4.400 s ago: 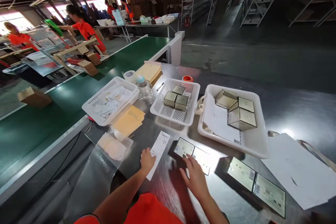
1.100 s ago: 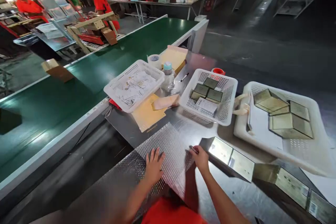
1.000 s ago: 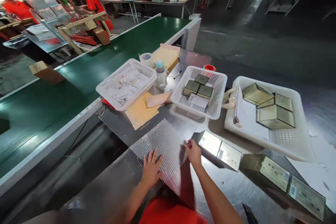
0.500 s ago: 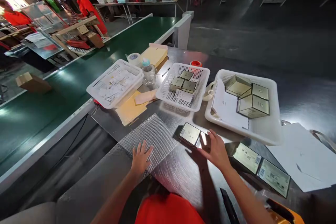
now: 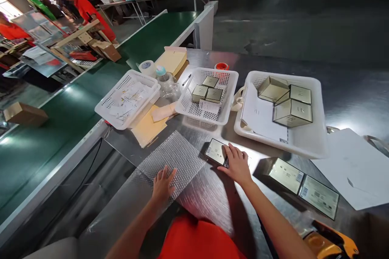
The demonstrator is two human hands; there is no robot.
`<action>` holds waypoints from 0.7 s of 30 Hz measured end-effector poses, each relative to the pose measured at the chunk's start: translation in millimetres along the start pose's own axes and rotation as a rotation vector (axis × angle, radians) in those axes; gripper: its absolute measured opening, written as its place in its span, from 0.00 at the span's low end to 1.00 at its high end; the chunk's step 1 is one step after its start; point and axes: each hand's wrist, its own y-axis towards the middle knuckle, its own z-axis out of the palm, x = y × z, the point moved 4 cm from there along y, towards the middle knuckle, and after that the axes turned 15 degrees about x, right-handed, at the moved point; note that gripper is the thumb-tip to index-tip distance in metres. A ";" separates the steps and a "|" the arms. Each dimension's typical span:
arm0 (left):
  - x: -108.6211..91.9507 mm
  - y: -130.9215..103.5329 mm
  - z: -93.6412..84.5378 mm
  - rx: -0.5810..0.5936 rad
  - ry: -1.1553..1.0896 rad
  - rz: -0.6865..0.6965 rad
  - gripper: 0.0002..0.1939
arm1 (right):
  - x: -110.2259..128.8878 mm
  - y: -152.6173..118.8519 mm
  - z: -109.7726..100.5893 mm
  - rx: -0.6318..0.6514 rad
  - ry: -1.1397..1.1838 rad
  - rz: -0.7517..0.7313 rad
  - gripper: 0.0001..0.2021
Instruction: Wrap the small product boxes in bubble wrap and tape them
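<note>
Bubble wrap [image 5: 179, 158] lies flat on the metal table, its lower part draping over the edge. My left hand [image 5: 163, 184] rests on it with the fingers apart. To the right, a flat gold box [image 5: 216, 150] with dark edges and a printed label lies on the table. My right hand [image 5: 238, 166] is closed over the right end of that box and what seems a second one beside it, largely covered by the fingers. Further right lie two more labelled gold boxes, a near one [image 5: 319, 196] and one [image 5: 285, 174] touching it.
A white basket of small packets [image 5: 99, 107], a middle basket with gold boxes [image 5: 182, 109] and a larger tub [image 5: 322, 129] stand behind. White paper bags [image 5: 352, 170] lie right; a yellow tape dispenser [image 5: 325, 245] sits lower right. A green conveyor [image 5: 75, 101] runs left, with co-workers beyond.
My right hand has moved left and lowered its fingers onto the gold boxes. My left hand stays on the bubble wrap. The view has shifted slightly.
</note>
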 end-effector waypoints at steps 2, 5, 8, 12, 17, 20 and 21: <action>-0.1 0.0 0.0 -0.007 -0.002 0.000 0.39 | -0.3 0.4 1.1 0.003 -0.019 0.004 0.38; -1.0 -0.5 -0.8 -0.004 -0.005 0.000 0.39 | -0.1 1.1 2.4 -0.010 -0.023 -0.012 0.36; -2.3 -1.6 -2.3 0.018 -0.012 -0.001 0.39 | 0.1 1.8 2.3 -0.035 -0.006 -0.033 0.35; -3.7 -2.6 -5.1 0.037 -0.011 0.004 0.39 | 2.3 1.2 -0.6 -0.041 0.002 -0.029 0.34; -3.4 -2.5 -4.9 0.025 -0.006 0.001 0.39 | 11.3 -0.1 -4.5 -0.003 -0.079 -0.081 0.36; -3.3 -3.2 -2.4 -0.002 -0.009 0.009 0.39 | 14.0 0.4 -4.7 0.016 -0.121 -0.105 0.36; -3.0 -3.5 -1.7 -0.014 -0.012 0.017 0.39 | 14.1 0.7 -4.6 0.017 -0.133 -0.107 0.35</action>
